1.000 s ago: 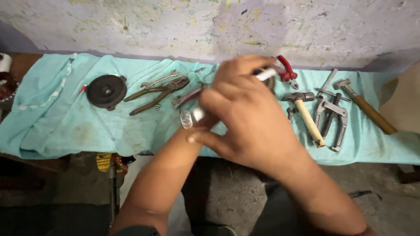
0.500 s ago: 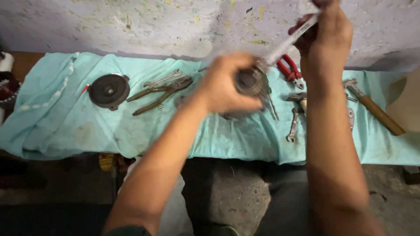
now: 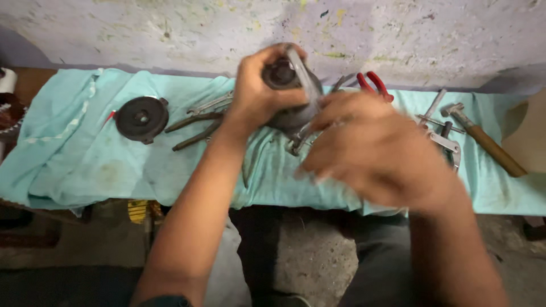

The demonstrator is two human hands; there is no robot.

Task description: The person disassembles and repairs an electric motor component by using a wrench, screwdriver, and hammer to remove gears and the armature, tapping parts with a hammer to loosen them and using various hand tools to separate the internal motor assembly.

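My left hand (image 3: 256, 94) grips a dark round metal part (image 3: 282, 74) and holds it up above the teal cloth (image 3: 74, 153), near the wall. A slim silver tool (image 3: 304, 77) lies slantwise across the face of that part. My right hand (image 3: 372, 153) is blurred, just below and to the right of the part. Its thumb and fingers close on the lower end of the silver tool.
On the cloth lie a black round disc (image 3: 139, 118), dark pliers (image 3: 196, 128), red-handled pliers (image 3: 372, 85), a steel puller (image 3: 446, 145) and a wooden-handled hammer (image 3: 489, 142). A stained wall (image 3: 170, 28) stands behind. Bare floor (image 3: 313, 256) shows below the bench edge.
My right hand has dropped from high by the wall to in front of the round part, bringing the silver tool across it. My left hand has raised the part slightly.
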